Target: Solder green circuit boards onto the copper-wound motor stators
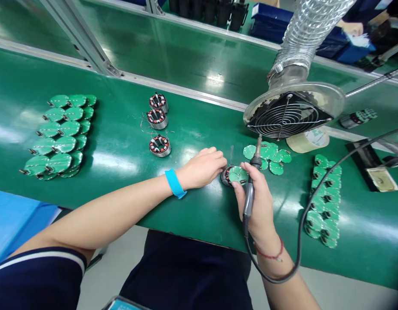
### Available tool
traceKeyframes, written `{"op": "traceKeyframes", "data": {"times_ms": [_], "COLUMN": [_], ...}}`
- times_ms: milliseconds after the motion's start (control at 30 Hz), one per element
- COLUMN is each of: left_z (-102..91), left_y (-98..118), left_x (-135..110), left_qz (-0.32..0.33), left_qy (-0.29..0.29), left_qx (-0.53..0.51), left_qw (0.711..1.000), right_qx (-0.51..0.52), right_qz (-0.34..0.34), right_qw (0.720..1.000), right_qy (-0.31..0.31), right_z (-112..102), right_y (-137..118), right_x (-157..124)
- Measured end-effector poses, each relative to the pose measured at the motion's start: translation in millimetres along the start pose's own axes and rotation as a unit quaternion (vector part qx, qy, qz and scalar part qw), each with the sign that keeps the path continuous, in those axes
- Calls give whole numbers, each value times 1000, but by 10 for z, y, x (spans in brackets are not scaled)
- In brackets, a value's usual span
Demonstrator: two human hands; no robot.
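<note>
A soldering iron lies in my right hand, its tip pointing up and away from me. The thumb and index finger of that same hand pinch a round green circuit board over a motor stator, partly covering it. My left hand, with a blue band at its wrist, is closed with its fingertips against the stator's left side. Whatever those fingers pinch is hidden. Loose green boards lie just beyond the iron.
Three stators stand in a column left of centre. Stacked boards fill the far left, more boards the right. A fume extractor hangs overhead. Tape roll and iron stand sit right; the iron's cable loops over my right forearm.
</note>
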State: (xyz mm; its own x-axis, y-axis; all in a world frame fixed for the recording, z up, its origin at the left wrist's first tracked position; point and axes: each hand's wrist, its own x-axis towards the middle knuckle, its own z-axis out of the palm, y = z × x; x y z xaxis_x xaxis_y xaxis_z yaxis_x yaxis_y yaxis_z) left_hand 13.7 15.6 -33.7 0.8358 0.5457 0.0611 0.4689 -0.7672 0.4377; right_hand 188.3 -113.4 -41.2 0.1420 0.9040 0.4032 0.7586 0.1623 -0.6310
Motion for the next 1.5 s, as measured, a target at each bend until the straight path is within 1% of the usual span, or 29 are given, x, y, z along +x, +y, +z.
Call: {"op": "traceKeyframes", "data": {"times_ms": [67, 133, 200, 267, 333, 467, 567, 667, 767, 867, 1000, 1100, 1167, 1233, 1333, 1400, 1433, 1500], "left_z": [-30, -80, -124, -151, -160, -149, -139, -140, -144, -144, -144, -147, -145, -139, -117, -99, -91, -78], "left_y": [2, -18, -36, -37, -13, 94, 188, 241, 238, 210, 202, 230, 253, 271, 290, 304, 313, 335], "left_x": [-10, -32, -52, -59, -56, -37, -28, -32, -47, -64, -80, -91, -98, -103, -105, -101, -99, -94], "left_qz": [1, 11, 43, 77, 84, 33, -4, -17, -35, -42, -36, -43, -44, -40, -26, -19, -18, -22], "left_qy": [30, 73, 107, 123, 124, 110, 96, 99, 108, 106, 113, 120, 120, 121, 130, 135, 137, 137], "left_qx": [8, -9, -59, -127, -193, -285, -308, -301, -293, -298, -309, -271, -240, -218, -180, -143, -123, -84], "left_qw": [1000, 997, 992, 981, 970, 952, 946, 948, 949, 948, 944, 954, 962, 968, 975, 980, 983, 987], "right_qx": [-17, -24, -18, -9, -1, 27, 45, 57, 60, 21, -66, -59, -24, 8, 44, 60, 62, 56], "right_qz": [6, 11, 16, 18, 13, -12, -19, -40, -43, -36, -57, -66, -46, -5, 36, 45, 43, 28], "right_qw": [1000, 999, 999, 1000, 1000, 999, 999, 997, 997, 999, 996, 996, 998, 998, 992, 984, 982, 983], "right_qy": [18, 26, 24, 23, 15, -17, 3, 35, 39, 34, 26, 27, 40, 54, 112, 160, 172, 171], "right_z": [23, 51, 85, 118, 137, 98, 19, -36, -36, -5, 10, -41, -101, -167, -258, -321, -354, -418], "right_y": [-33, -66, -85, -80, -54, -13, -57, -138, -183, -182, -172, -182, -197, -220, -264, -292, -302, -315], "right_x": [-8, -8, 0, 12, 27, 60, 100, 159, 213, 230, 209, 178, 132, 53, -115, -239, -300, -413]}}
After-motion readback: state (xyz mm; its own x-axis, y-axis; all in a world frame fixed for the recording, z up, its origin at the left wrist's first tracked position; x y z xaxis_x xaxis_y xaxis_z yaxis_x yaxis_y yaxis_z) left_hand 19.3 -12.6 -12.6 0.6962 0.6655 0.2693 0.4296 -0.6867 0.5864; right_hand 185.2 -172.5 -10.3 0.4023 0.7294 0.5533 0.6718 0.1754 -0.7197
